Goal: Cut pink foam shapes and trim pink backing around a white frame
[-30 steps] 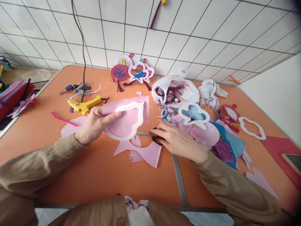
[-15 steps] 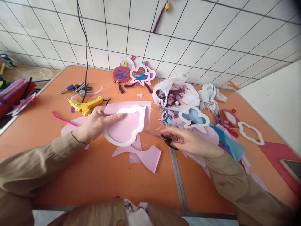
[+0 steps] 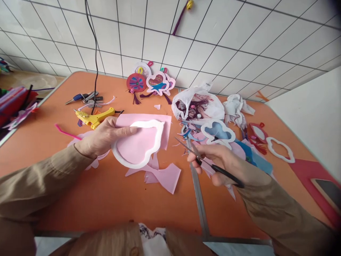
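Observation:
My left hand (image 3: 102,137) pinches a white gourd-shaped foam frame (image 3: 157,137) together with the pink felt sheet (image 3: 167,124) behind it, thumb on top of the frame's upper edge. Pink shows through the frame's opening. To the right, my right hand (image 3: 221,160) is closed around black-handled scissors (image 3: 226,173), whose slightly parted blades point up and left, a short way from the felt. Pink felt offcuts (image 3: 169,177) lie on the table just below the frame.
Behind my left hand are a yellow glue gun (image 3: 94,118) and keys (image 3: 80,96). Decorated ornaments (image 3: 136,83) lean at the tiled wall. A white plastic bag (image 3: 213,106), a blue-filled cloud frame (image 3: 218,131), and a phone (image 3: 327,192) are toward the right.
The scissors have turned in my right hand, their blades moving away from the felt and tilting upward. My left hand and the framed felt have shifted slightly left.

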### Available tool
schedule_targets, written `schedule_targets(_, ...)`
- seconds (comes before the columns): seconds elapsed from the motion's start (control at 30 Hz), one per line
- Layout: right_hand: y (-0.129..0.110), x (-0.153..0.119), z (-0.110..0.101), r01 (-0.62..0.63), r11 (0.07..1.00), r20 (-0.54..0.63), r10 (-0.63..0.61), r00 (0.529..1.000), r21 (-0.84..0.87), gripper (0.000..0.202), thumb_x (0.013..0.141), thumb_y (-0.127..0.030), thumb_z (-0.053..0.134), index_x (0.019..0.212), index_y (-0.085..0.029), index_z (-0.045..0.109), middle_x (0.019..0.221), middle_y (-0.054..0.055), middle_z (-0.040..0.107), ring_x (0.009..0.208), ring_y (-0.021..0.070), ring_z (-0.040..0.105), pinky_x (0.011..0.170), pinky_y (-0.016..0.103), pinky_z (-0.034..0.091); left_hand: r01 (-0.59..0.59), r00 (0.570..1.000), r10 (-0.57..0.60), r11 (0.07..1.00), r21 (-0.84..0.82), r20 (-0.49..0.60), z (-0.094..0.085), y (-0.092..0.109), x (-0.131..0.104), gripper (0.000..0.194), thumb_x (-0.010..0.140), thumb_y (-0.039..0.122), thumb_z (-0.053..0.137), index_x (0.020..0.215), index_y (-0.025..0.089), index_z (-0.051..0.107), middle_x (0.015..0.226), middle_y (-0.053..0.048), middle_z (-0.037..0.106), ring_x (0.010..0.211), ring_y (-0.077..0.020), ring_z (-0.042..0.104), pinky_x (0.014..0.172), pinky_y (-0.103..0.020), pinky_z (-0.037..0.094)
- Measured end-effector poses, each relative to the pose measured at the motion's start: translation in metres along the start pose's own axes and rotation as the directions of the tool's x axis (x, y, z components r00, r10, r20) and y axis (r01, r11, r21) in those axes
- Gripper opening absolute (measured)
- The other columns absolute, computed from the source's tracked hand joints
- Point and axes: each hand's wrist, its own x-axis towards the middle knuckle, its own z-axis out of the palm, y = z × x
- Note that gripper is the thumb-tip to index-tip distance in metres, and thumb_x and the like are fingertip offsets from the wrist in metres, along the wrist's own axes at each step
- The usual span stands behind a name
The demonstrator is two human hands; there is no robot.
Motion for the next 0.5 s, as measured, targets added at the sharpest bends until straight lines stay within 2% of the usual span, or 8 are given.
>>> schedule_targets(0.07,-0.004,0.007,-0.001,-0.02,1.0,0.044,0.019,0.999,0.014,0.056,0.072,-0.061,0.081,0.109,-0.021,0.072,0.085,0.004,0.061,0.067,0.0138,0.057,0.062,0.027,0.047,-0.002,1.0,0.002,1.0,0.003,0.004,0.0,0.003,0.0,0.025,0.068,0.032,0.091,0.089,0.021,0.084,0.089,-0.006,0.082,0.076,-0.0219,0.075,0.066,-0.027,0.061)
schedule_targets(0.2,-0.007,0.019,-0.002,-0.063,0.996,0.111,0.055,0.992,0.063,0.057,0.071,-0.061,0.082,0.106,-0.017,0.073,0.08,0.004,0.062,0.065,0.0128,0.057,0.059,0.025,0.045,-0.01,1.0,0.01,1.0,0.012,0.014,0.001,0.007,-0.001,0.025,0.069,0.031,0.091,0.09,0.021,0.083,0.088,-0.005,0.081,0.075,-0.0206,0.074,0.065,-0.026,0.06)
schedule_targets(0.33,-0.012,0.025,0.002,-0.085,0.991,0.083,0.077,0.994,0.102,0.058,0.07,-0.06,0.084,0.105,-0.015,0.072,0.079,0.004,0.063,0.067,0.0142,0.059,0.061,0.026,0.045,-0.019,1.0,0.018,0.999,0.029,0.023,0.001,0.008,-0.003,0.019,0.072,0.032,0.09,0.083,0.018,0.082,0.081,-0.004,0.08,0.069,-0.0172,0.072,0.062,-0.024,0.059)
schedule_targets(0.43,-0.017,0.027,0.002,-0.09,0.989,0.048,0.085,0.995,0.118,0.066,0.066,-0.066,0.084,0.105,-0.015,0.072,0.079,0.003,0.063,0.067,0.0137,0.059,0.061,0.025,0.046,-0.006,1.0,0.006,0.997,0.074,0.004,0.002,0.007,-0.005,0.025,0.069,0.035,0.091,0.078,0.015,0.081,0.074,-0.005,0.078,0.063,-0.0162,0.069,0.057,-0.024,0.057)
schedule_targets(0.5,-0.02,0.028,-0.001,-0.069,0.994,0.067,0.063,0.996,0.089,0.065,0.067,-0.066,0.083,0.105,-0.014,0.071,0.079,0.003,0.063,0.067,0.0126,0.059,0.06,0.025,0.046,-0.042,0.999,0.043,0.992,0.121,-0.007,0.003,0.006,-0.005,0.027,0.067,0.036,0.092,0.077,0.013,0.081,0.07,-0.006,0.077,0.059,-0.0165,0.068,0.053,-0.025,0.055)
